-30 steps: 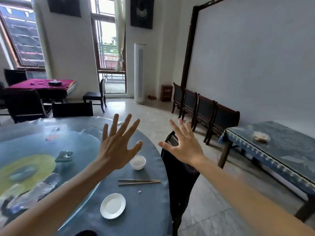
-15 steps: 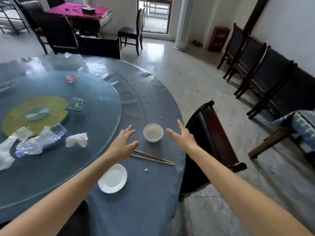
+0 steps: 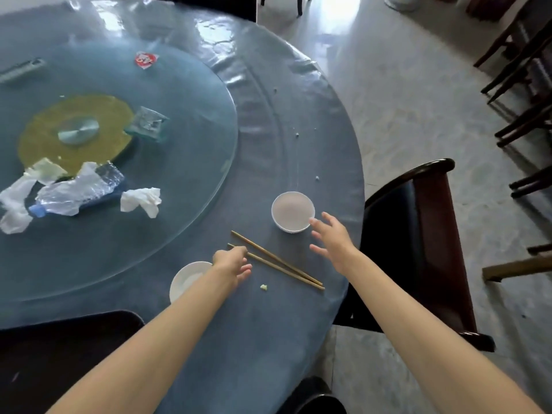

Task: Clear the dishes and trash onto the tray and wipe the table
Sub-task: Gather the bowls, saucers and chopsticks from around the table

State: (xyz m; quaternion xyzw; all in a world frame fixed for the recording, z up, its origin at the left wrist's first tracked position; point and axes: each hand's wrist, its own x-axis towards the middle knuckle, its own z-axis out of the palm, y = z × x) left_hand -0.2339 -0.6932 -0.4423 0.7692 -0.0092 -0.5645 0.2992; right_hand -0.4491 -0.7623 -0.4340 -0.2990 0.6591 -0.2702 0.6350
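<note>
Pale marble floor [image 3: 418, 115], glare at top, dark wooden chairs [image 3: 430, 234] along the right.

A dark wooden armchair with a black padded back [image 3: 418, 234] stands at the round table's right edge. More dark wooden chairs [image 3: 525, 94] line the right side on the pale marble-patterned floor [image 3: 403, 100].

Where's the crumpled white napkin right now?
The crumpled napkin lies on the glass turntable, near its right edge, just right of the crushed plastic bottle.

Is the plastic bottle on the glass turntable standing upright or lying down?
Lying down: the plastic bottle rests on its side, crushed, its blue cap pointing left.
</note>
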